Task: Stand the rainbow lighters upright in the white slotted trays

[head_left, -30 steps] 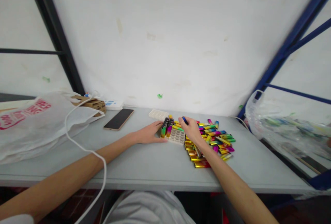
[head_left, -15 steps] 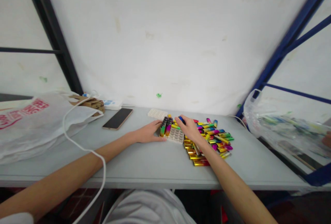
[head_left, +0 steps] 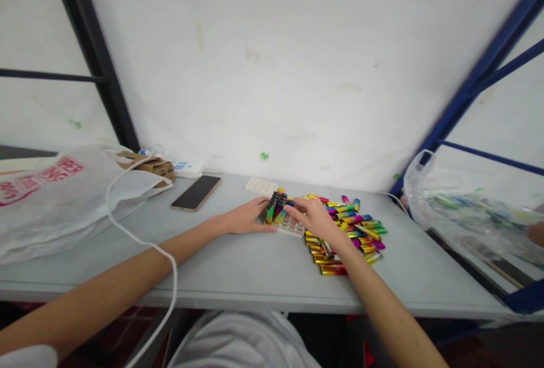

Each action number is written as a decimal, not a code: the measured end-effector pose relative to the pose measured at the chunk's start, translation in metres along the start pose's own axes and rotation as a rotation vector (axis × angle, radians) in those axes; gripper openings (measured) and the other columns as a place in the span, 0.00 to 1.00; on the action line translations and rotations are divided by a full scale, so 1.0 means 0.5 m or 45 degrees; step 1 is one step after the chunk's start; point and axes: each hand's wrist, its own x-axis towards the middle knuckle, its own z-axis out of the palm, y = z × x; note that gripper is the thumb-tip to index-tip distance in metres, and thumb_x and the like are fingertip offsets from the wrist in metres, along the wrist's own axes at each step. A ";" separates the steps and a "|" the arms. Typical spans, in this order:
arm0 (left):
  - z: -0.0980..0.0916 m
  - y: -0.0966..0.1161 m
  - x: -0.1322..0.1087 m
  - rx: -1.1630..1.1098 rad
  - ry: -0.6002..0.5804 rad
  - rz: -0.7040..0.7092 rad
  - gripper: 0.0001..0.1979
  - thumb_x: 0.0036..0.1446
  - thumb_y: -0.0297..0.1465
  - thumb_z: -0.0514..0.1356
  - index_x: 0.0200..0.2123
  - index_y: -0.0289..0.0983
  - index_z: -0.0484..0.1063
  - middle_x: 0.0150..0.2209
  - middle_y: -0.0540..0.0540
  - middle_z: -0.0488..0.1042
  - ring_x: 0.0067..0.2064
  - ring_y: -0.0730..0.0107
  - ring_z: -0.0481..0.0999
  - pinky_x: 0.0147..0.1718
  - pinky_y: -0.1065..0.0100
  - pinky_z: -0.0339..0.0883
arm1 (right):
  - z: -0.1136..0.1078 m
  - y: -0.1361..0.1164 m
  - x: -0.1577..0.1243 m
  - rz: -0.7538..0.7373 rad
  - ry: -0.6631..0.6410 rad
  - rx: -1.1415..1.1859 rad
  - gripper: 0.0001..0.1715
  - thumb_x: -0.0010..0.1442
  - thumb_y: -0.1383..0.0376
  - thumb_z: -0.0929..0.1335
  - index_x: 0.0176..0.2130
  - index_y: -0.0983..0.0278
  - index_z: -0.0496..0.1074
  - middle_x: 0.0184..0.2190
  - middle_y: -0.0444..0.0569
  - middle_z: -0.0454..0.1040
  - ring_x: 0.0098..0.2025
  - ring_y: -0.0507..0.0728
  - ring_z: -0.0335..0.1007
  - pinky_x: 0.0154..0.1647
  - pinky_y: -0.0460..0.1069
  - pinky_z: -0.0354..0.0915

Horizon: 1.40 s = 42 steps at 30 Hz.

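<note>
I read the left hand (head_left: 249,218) as lying low on the grey flat-topped desk (head_left: 255,269); its fingers are extended and loosely spread, fingertips touching the left edge of the white moulded plastic socket tray (head_left: 293,227); it grips nothing. The right hand (head_left: 313,218) reaches in from the right; thumb and fingers are pressed together on one dark-tipped rainbow metallic stick (head_left: 289,205), held tilted over the far part of the tray.

The tray sits at the middle of the desk, between the two hands; a cluster of upright rainbow metallic sticks (head_left: 275,209) stands in its left sockets, just beside the held stick; I cannot tell whether they touch. A loose heap of gold, pink and green metallic sticks (head_left: 355,227) lies flat just right of the tray, partly under the right forearm. A second white socket tray (head_left: 260,187) lies just beyond the first.

At far left:
- a black flat smartphone (head_left: 196,193);
- a white power strip (head_left: 187,168);
- a brown cardboard piece (head_left: 148,165);
- a white plastic bag with red print (head_left: 46,192).

A white cord (head_left: 157,248) crosses the left forearm. A clear plastic bag (head_left: 467,209) sits at the right edge.
</note>
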 end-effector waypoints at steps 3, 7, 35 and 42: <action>0.000 0.002 0.001 0.002 0.002 0.005 0.44 0.64 0.58 0.67 0.72 0.37 0.67 0.71 0.33 0.69 0.72 0.41 0.69 0.74 0.48 0.61 | 0.009 -0.003 0.001 -0.009 -0.078 -0.019 0.21 0.79 0.55 0.66 0.35 0.62 0.75 0.31 0.49 0.84 0.33 0.58 0.78 0.38 0.49 0.63; 0.002 0.000 0.002 0.016 0.009 0.016 0.42 0.65 0.58 0.67 0.71 0.37 0.69 0.71 0.33 0.70 0.71 0.40 0.70 0.73 0.47 0.62 | 0.027 -0.002 0.005 -0.065 -0.118 -0.280 0.19 0.77 0.57 0.71 0.34 0.63 0.76 0.32 0.52 0.83 0.34 0.58 0.78 0.39 0.49 0.62; 0.001 -0.013 -0.003 0.064 -0.047 -0.063 0.46 0.64 0.61 0.65 0.74 0.37 0.64 0.73 0.33 0.67 0.73 0.42 0.68 0.75 0.49 0.59 | -0.055 0.173 0.071 -0.035 0.071 -0.340 0.16 0.72 0.57 0.73 0.51 0.65 0.84 0.53 0.60 0.85 0.53 0.63 0.81 0.58 0.54 0.70; -0.008 0.001 0.005 0.032 -0.027 -0.062 0.43 0.64 0.58 0.67 0.71 0.36 0.68 0.71 0.33 0.70 0.72 0.40 0.70 0.75 0.46 0.60 | -0.005 0.220 0.053 -0.036 -0.130 -0.388 0.14 0.73 0.59 0.72 0.53 0.63 0.84 0.51 0.58 0.85 0.54 0.65 0.80 0.59 0.56 0.69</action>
